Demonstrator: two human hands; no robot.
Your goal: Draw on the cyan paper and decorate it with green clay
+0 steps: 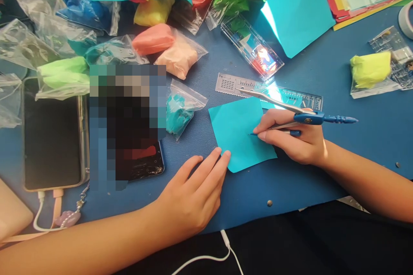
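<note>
Right hand (297,139): grip closed around a blue drawing compass (303,117), fingers pinched low on the legs, the blue tip pressed to a small teal paper square (240,133). One metal leg splays up toward 10 o'clock, across a clear ruler (248,87); the blue handle points to 3 o'clock.

Left hand (193,193): holds nothing, fingers flat and extended, fingertips (222,154) resting on the square's lower-left edge, pinning it to the table (355,94).

The square lies centre of view, flat on the blue surface, just at 6 o'clock of the ruler and touching or overlapping its lower edge; I cannot tell which.

Outward: a bag of teal clay (180,109) at 9 o'clock of the square, close by. Peach clay bags (174,53) at 11 o'clock. A clear plastic case (251,47) at 12 o'clock. A yellow clay bag (371,71) well off at 2 o'clock. Two phones (51,133) far at 9 o'clock, one charging.

Risks, as judged: the left hand pins only one corner, so the paper could rotate or slide under the compass and spoil the line. The free leg could catch the ruler as the compass turns. Hard pressure on the point could tear the thin sheet.
</note>
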